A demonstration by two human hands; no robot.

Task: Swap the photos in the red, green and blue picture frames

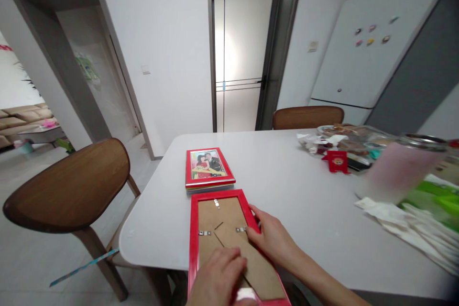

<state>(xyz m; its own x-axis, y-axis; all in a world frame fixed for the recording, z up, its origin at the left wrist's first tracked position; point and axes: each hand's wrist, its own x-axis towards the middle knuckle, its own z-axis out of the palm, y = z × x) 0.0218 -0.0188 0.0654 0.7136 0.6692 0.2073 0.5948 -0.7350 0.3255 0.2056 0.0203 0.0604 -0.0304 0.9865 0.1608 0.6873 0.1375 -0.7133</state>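
A red picture frame [194,229] lies back up at the table's near edge, its lower end reaching toward me. Its brown backing board [229,213] has small metal clips and a dark slanting slit. My right hand [270,232] grips the frame's right side, with the thumb on the board by a clip. Over the lower board, my left hand [222,275] is closed, its fingers bent together. A small white patch [245,293] shows beneath those fingers; I cannot tell what it is. Just beyond lies another red frame [210,165], picture side up, stacked on something thin.
On the white table [279,172], a pink cup [398,172], white cloth gloves [412,229], a red stand [337,161] and food packages [358,136] crowd the right side. Brown chairs stand at the left [71,186] and far side [308,117].
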